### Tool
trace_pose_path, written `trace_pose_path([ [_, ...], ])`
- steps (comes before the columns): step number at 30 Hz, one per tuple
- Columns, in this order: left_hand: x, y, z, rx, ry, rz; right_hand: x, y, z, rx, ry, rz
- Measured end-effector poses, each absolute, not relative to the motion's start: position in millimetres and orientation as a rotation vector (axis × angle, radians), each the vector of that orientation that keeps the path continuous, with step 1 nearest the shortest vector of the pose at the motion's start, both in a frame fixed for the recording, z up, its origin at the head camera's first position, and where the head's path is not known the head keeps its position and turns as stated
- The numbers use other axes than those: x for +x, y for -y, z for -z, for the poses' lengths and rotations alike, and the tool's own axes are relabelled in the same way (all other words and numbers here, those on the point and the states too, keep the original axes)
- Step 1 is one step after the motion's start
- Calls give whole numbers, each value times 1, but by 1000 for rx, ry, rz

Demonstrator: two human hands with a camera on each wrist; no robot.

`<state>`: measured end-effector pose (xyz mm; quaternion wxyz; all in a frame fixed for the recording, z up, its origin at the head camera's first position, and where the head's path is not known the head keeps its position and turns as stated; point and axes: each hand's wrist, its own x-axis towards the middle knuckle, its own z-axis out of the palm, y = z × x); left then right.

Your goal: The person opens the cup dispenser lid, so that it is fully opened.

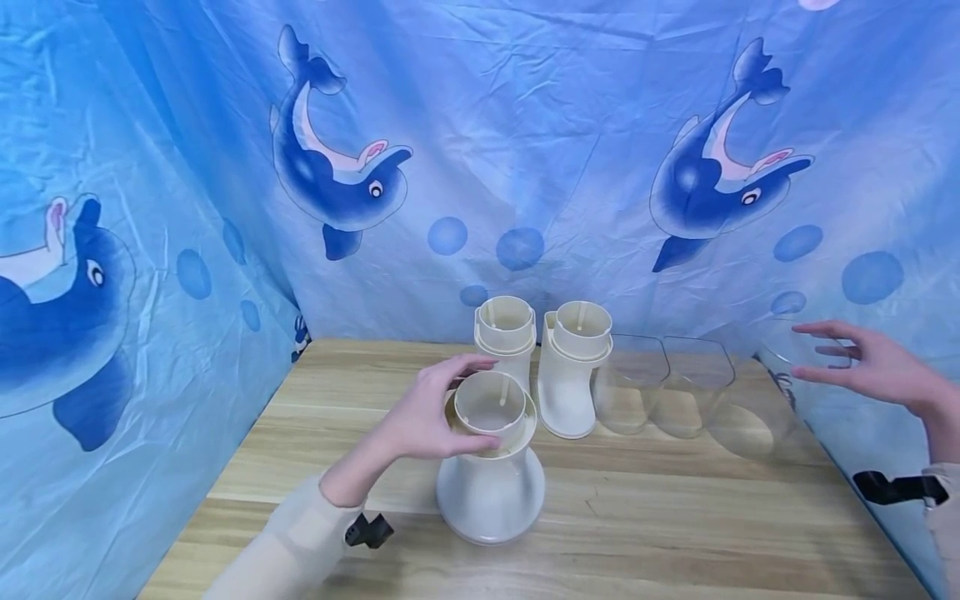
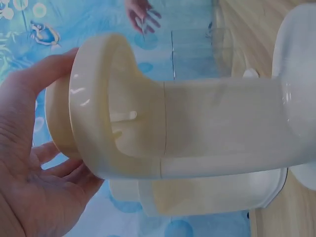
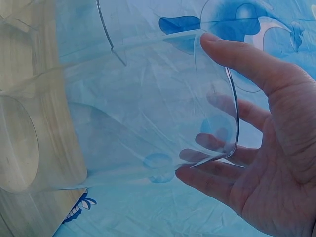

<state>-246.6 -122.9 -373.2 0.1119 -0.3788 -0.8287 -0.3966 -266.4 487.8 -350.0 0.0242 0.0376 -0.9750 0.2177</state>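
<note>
My left hand grips the round cream collar at the top of a white plastic stand, which stands upright on its flared round base. In the left wrist view, the thumb and fingers curl round the rim of this stand, and its cream neck has an open side. On the right, my right hand holds the upper rim of a clear, see-through container. Seen from the right wrist, the thumb lies on one side of the clear container and several fingers on the other.
Behind the gripped stand are two similar white stands, one partly hidden and one to its right. Two more clear containers stand beside them. A wood-grain table carries everything, with a blue dolphin-print cloth around it.
</note>
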Motion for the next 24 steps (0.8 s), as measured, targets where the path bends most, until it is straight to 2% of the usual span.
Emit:
trace_pose_path([
  [7,-233,113,371,-951,2468,962,-267,-488,349,117,3017,-673],
  [11,-235,110,372,-866,2505,1053,-266,-487,350,115,3022,-676],
  [24,-271,153,364,-1060,2435,1149,-267,-487,348,121,3043,-719],
])
